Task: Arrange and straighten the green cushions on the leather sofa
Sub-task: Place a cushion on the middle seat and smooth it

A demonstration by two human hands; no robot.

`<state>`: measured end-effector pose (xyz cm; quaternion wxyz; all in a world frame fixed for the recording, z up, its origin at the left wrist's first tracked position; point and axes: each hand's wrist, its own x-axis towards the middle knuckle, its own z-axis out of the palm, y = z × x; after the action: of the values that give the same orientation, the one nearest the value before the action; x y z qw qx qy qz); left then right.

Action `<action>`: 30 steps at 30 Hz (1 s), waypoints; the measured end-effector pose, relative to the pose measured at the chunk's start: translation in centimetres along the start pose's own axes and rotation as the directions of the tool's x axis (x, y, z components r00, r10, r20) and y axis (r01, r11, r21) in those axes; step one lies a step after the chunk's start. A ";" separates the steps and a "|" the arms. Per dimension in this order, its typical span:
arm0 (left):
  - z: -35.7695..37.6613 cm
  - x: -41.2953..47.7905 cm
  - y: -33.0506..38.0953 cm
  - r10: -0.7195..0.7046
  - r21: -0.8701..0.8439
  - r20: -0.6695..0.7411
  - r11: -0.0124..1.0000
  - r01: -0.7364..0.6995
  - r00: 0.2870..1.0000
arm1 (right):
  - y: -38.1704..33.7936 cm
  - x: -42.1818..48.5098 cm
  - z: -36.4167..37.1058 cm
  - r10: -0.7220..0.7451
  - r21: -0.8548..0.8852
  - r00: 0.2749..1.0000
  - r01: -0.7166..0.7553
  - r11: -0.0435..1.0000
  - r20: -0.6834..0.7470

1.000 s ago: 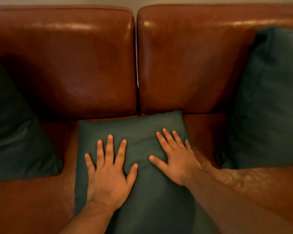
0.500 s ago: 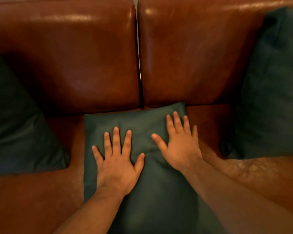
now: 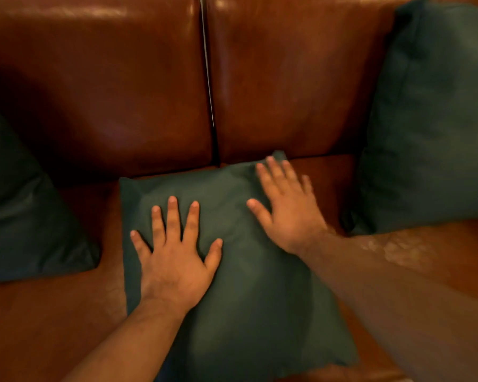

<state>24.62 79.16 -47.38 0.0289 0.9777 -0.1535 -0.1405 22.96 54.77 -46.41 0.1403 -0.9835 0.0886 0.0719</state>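
Green cushion (image 3: pixel 246 299) runs lengthwise toward the backrest (image 3: pixel 273 92) under your flat, ungripping left hand (image 3: pixel 174 260) and right hand (image 3: pixel 287 213), the right nearer its far corner.

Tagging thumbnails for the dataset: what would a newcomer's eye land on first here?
The left hand and right hand, fingers spread, pressed flat on the middle cushion lying on the seat at centre. Then the left cushion and right cushion, propped at either end of the leather sofa.
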 end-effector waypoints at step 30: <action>3.4 -11.2 -0.7 -0.331 -0.417 -0.185 0.879 0.231 0.925 | 0.8 -22.3 8.4 -0.104 0.131 0.994 0.109 0.985 -0.046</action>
<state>13.62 83.23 -47.74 0.2199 0.9741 0.0270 -0.0461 0.06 59.89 -50.88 0.2074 -0.9765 0.0431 0.0392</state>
